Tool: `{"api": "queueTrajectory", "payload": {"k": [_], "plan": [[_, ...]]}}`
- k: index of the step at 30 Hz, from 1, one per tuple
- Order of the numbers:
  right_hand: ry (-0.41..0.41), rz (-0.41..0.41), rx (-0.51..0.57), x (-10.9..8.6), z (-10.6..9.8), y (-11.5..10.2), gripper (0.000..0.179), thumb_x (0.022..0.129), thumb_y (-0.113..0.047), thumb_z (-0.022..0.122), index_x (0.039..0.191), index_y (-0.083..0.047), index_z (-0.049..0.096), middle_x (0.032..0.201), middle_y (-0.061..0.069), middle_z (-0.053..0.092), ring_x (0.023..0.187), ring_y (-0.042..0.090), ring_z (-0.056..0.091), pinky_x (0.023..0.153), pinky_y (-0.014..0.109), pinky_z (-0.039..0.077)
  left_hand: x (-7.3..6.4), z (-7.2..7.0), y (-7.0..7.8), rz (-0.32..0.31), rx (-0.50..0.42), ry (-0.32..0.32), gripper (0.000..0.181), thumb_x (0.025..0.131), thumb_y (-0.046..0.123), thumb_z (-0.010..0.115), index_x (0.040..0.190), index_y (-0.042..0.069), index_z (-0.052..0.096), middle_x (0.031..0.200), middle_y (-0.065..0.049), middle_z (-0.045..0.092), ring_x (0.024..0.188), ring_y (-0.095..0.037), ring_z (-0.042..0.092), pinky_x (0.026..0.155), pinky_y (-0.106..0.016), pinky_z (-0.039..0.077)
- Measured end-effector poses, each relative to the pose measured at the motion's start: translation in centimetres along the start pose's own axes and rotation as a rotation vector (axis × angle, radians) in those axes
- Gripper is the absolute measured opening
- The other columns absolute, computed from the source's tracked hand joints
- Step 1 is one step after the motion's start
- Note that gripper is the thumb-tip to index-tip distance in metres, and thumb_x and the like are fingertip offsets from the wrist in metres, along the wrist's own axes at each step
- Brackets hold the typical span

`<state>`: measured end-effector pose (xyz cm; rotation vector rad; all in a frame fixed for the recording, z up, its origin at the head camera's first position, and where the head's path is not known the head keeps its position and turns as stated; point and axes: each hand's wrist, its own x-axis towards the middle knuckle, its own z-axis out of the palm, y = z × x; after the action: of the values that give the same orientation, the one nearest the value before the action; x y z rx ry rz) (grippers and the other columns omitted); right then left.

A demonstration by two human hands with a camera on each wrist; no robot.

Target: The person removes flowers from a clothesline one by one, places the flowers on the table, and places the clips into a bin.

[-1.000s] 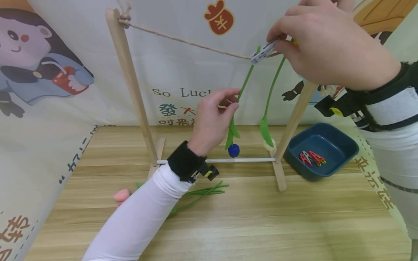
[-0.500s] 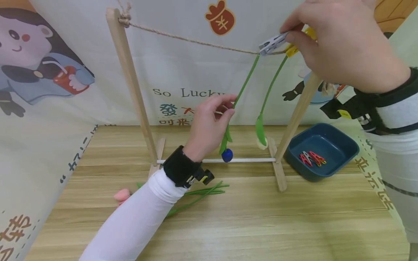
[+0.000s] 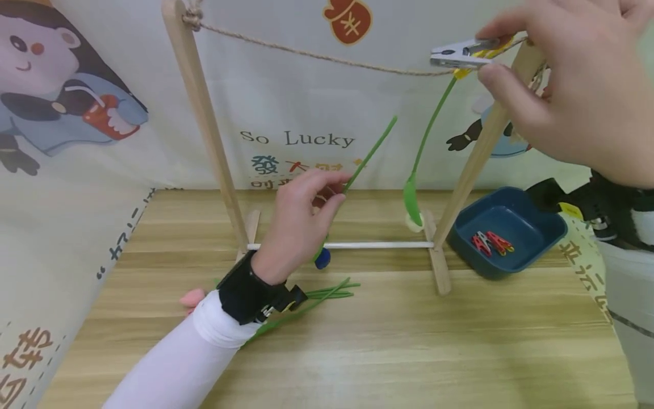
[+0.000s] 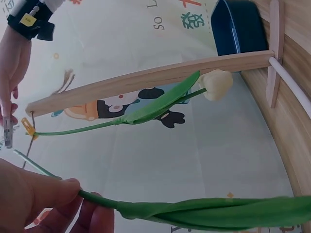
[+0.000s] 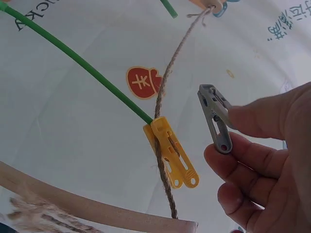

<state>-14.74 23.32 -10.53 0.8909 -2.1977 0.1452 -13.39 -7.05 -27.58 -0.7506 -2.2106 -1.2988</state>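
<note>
My left hand (image 3: 301, 221) pinches the green stem of an artificial blue flower (image 3: 322, 258), whose bloom hangs low behind the hand. The stem's bare end points up and right, below the rope (image 3: 327, 57) and apart from it. In the left wrist view the flower's long green leaves (image 4: 218, 213) stretch to the right. My right hand (image 3: 582, 85) holds a grey clothespin (image 5: 214, 119) between thumb and fingers, beside the rope. A yellow clothespin (image 5: 170, 155) clips a white tulip (image 4: 216, 85) to the rope by its stem, bloom hanging down.
Two wooden posts (image 3: 212, 125) carry the rope, joined low down by a white rod (image 3: 378, 245). A blue basin (image 3: 531, 227) with several red and grey clothespins (image 3: 491, 243) stands at right. On the table, pink tulips (image 3: 192, 297) with green stems lie partly under the left arm.
The grey clothespin has come off the stem and rope and moved right with my right hand. My left hand has drawn the blue flower down and left, away from the rope.
</note>
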Motion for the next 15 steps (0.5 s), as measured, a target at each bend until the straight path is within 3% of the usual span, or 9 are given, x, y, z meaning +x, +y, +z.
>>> {"api": "queueTrajectory", "payload": {"k": [5, 10, 15], "plan": [[-0.005, 0.07, 0.013, -2.8, -0.2, -0.3, 0.044, 0.102, -0.029, 0.064, 0.138, -0.003, 0.066, 0.109, 0.025, 0.062, 0.116, 0.047, 0.042, 0.107, 0.05, 0.024, -1.5, -1.5, 0.4, 0.052, 0.092, -0.03, 0.03, 0.096, -0.006, 0.074, 0.125, 0.003, 0.075, 0.109, -0.007, 0.072, 0.092, -0.017, 0.067, 0.075, -0.031, 0.058], [-0.053, 0.166, 0.063, -6.1, 0.2, -0.8, 0.044, 0.101, -0.026, 0.066, 0.138, -0.002, 0.066, 0.114, 0.025, 0.062, 0.116, 0.044, 0.041, 0.104, 0.05, 0.025, -2.7, -2.8, 0.4, 0.096, 0.164, -0.046, 0.03, 0.095, -0.009, 0.074, 0.123, 0.003, 0.076, 0.104, -0.007, 0.072, 0.09, -0.017, 0.067, 0.075, -0.032, 0.058], [-0.095, 0.242, 0.081, -9.3, 1.3, -1.4, 0.04, 0.098, -0.024, 0.068, 0.132, -0.002, 0.069, 0.112, 0.025, 0.065, 0.11, 0.044, 0.045, 0.096, 0.059, 0.027, -4.2, -4.1, -0.1, 0.138, 0.204, -0.052, 0.028, 0.092, -0.013, 0.074, 0.118, 0.0, 0.077, 0.102, -0.01, 0.073, 0.089, -0.02, 0.068, 0.077, -0.035, 0.059]]}}
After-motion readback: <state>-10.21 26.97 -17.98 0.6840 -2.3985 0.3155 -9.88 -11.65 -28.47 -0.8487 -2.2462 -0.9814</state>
